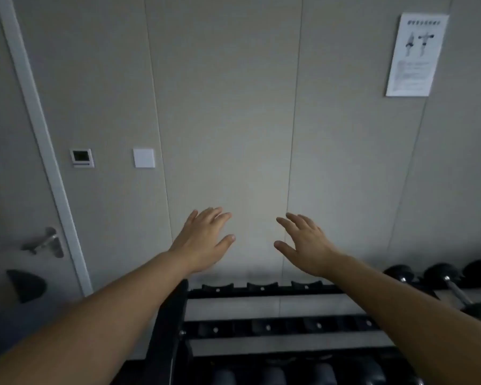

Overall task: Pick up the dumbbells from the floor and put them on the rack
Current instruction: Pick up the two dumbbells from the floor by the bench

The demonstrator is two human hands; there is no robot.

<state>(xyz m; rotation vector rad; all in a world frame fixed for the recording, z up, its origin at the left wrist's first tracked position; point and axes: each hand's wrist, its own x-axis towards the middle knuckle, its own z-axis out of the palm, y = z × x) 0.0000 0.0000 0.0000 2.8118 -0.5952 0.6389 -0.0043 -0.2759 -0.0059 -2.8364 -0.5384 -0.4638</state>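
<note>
both your hands are up and empty, left hand [203,240] and right hand [306,243], each grip spread wide over the rack [261,294], whose top cradles here sit bare, likely waiting for a load. the only dumbbells [444,276] in sight rest on the rack, well off to your right. the floor ones aren't in view.

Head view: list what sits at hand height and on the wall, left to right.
Door handle → thermostat panel → wall switch → left hand → right hand → poster.
</note>
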